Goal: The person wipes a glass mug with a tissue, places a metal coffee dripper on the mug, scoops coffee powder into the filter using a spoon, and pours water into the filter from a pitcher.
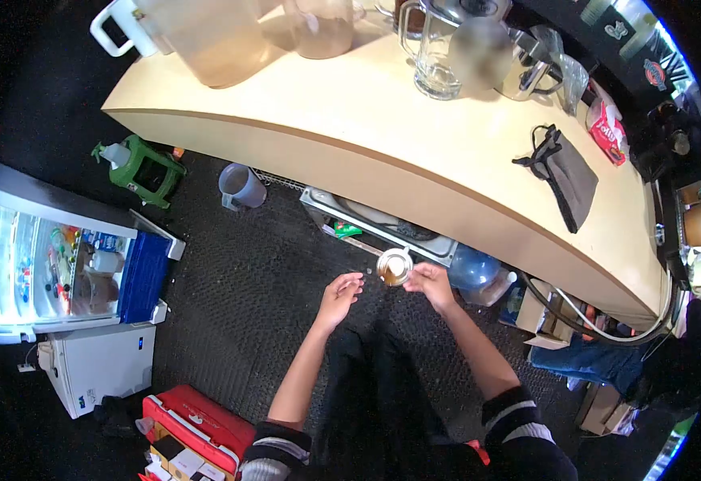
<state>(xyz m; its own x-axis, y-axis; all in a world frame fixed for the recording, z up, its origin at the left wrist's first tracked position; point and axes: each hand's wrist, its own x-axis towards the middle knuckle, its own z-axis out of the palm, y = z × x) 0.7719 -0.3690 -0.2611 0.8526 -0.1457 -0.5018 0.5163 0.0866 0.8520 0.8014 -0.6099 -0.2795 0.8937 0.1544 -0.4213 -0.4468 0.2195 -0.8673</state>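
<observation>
A small round metal-rimmed vessel [395, 266] with some brown in it is in my right hand [431, 284], whose fingers close on its right side. My left hand [341, 298] is raised just left of the vessel, apart from it, with the fingers curled loosely; a tiny dark thing shows near its fingertips, too small to name. Both hands are over the dark textured floor [238, 297], in front of the curved pale counter [382, 136].
On the counter stand a large pitcher [214, 48], a glass mug [437, 68] and a dark pouch [567, 180]. Below are a grey jug [242, 188], a green step stool [138, 172] and a blue water bottle [472, 268]. An open fridge [46, 256] is at left.
</observation>
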